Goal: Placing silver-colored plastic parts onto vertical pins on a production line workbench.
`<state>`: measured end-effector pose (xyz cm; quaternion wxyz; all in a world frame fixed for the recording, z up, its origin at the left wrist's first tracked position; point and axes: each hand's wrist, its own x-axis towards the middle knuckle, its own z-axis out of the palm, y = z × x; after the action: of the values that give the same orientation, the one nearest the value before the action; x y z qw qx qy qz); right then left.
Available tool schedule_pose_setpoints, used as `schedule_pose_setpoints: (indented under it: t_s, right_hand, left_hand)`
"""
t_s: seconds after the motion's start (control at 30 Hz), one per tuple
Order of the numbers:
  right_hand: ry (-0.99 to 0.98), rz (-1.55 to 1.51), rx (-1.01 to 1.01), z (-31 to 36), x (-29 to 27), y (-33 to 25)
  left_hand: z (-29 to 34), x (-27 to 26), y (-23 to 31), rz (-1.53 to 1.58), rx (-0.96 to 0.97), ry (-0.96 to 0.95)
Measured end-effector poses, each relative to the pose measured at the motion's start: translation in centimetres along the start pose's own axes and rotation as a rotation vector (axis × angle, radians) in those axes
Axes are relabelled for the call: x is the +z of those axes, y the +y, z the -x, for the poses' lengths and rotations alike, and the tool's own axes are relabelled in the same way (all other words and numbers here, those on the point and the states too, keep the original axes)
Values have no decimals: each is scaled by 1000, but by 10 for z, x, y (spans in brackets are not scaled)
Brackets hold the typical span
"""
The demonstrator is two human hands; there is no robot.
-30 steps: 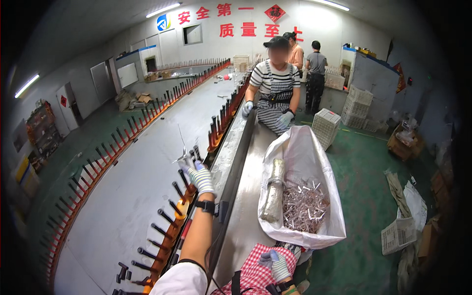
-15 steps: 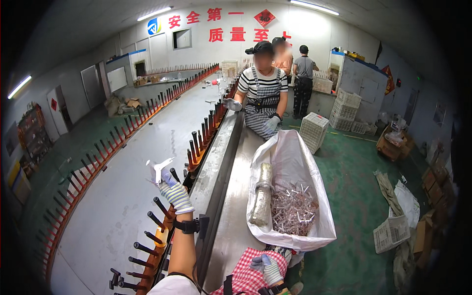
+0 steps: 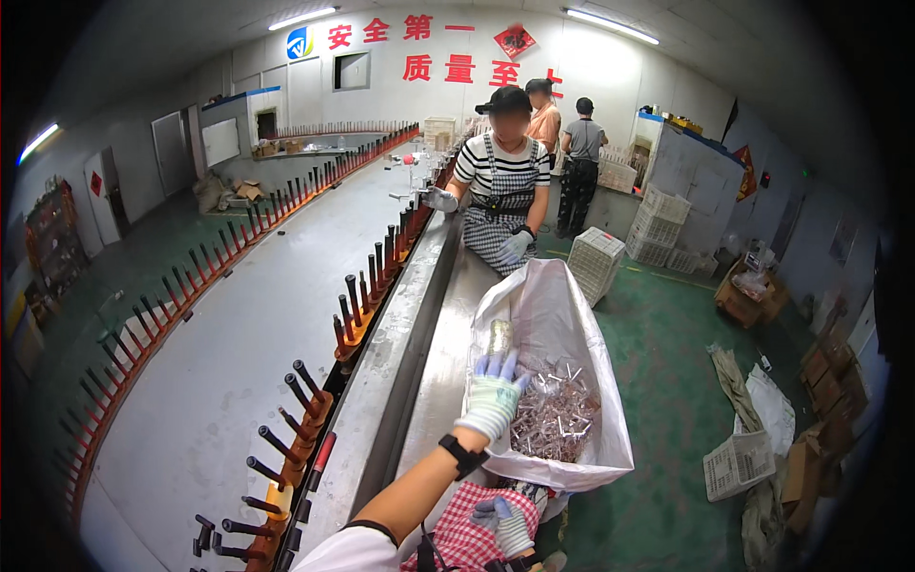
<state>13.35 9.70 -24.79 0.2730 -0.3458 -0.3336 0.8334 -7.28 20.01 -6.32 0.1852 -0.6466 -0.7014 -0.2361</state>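
Observation:
My left hand (image 3: 493, 393), in a striped glove with a black wrist strap, reaches over the white sack (image 3: 610, 434). Its fingers are spread, and no held piece shows. Beneath it lies a tan wrapped roll (image 3: 500, 334), mostly hidden by the hand; whether they touch, I cannot tell. Beside the roll, the sack holds a heap of small clear plastic pieces (image 3: 553, 419). My right hand (image 3: 505, 527), also gloved, rests on the red checked cloth (image 3: 464, 522) over my lap. Its fingers look loosely bent and apart, with nothing visible in them.
A rail with upright black-topped pegs (image 3: 291, 434) runs along the grey table (image 3: 238, 343) on my left. A gloved co-worker (image 3: 500, 181) stands beyond the sack. White crates (image 3: 596, 267) and cardboard boxes (image 3: 753, 286) stand on the green floor (image 3: 658, 381).
My left hand has moved right, from the pegs to above the sack. The pale pronged piece it held is no longer seen in it. My right hand stays on the lap.

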Motion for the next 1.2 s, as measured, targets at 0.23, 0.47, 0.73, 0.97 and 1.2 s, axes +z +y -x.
schedule_pose_setpoints:
  t_s: [0.23,0.47,0.73,0.97,1.2]
  right_hand:
    - [73,-59,44,-15,-9,23]
    - [104,-262,51,-31,-4,22]
    - [145,-476,27,-33,-9,0]
    - [141,-523,36,-33,3,-1]
    - [137,-557,35,-32,9,-1]
  left_hand:
    - [95,40,48,361,46,-148]
    - [171,82,94,868,114,-304]
    - [207,110,147,223,-639,-503]
    - [191,94,154,251,-964,-510]
    - [209,122,91,1314,-198,-563]
